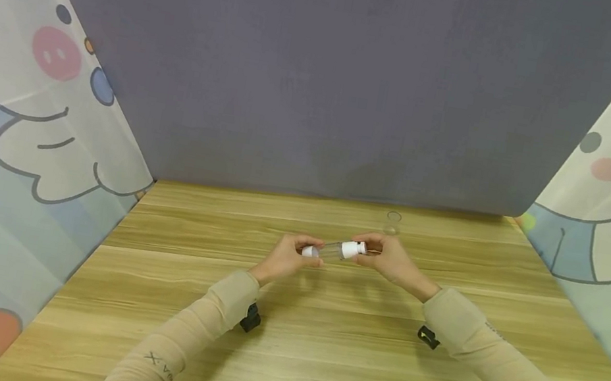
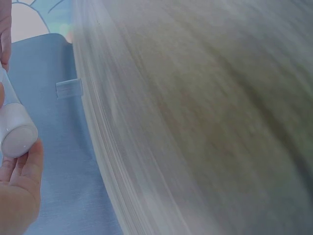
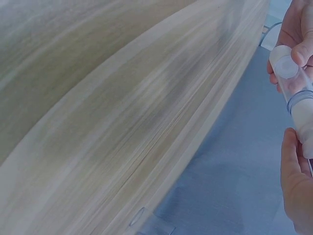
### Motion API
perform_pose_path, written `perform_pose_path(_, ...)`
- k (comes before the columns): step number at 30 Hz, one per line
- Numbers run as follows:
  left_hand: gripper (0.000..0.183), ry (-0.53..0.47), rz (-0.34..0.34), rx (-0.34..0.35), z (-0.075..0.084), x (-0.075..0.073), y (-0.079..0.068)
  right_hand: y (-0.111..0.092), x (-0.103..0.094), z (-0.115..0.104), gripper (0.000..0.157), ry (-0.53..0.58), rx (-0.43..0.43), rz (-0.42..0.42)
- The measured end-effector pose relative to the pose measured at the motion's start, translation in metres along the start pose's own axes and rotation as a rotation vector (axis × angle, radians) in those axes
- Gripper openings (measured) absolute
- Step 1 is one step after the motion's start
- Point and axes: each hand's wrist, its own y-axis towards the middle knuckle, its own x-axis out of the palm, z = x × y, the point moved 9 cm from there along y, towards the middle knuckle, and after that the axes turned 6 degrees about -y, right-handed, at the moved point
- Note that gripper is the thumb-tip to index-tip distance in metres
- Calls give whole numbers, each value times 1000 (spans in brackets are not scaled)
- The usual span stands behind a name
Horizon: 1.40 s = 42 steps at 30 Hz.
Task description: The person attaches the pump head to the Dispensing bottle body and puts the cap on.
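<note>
A small clear bottle (image 1: 333, 250) with a white base and a white top is held nearly level above the wooden table, its top end toward the right. My left hand (image 1: 284, 258) pinches the white base (image 2: 18, 131) between thumb and fingers. At the other end, my right hand (image 1: 394, 264) holds the white top (image 1: 353, 249) with thumb below and fingers above. The right wrist view shows the clear middle (image 3: 293, 83) and a ring-like rim beside the white top. Part of the top is hidden by my right fingers.
A clear, open-ended cap or cup (image 1: 393, 223) stands on the table (image 1: 316, 352) behind my right hand, near the back edge. A grey panel (image 1: 328, 87) rises behind the table, with cartoon-printed curtains (image 1: 610, 199) at both sides. Black wrist devices (image 1: 251, 318) sit at both cuffs.
</note>
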Motion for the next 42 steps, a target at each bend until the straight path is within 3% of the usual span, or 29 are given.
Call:
perform_pose_path(11,41,15,29,36,-3,-1,4,-2,-3,-4,40,-43,-3,1)
perform_pose_path(19,42,-8,8,23,-3,1,4,-4,-4,0,42,-52,38,-5)
perform_pose_path(42,44,-2,5,2,-2,1,4,-5,-5,0,45,-95,26,-15)
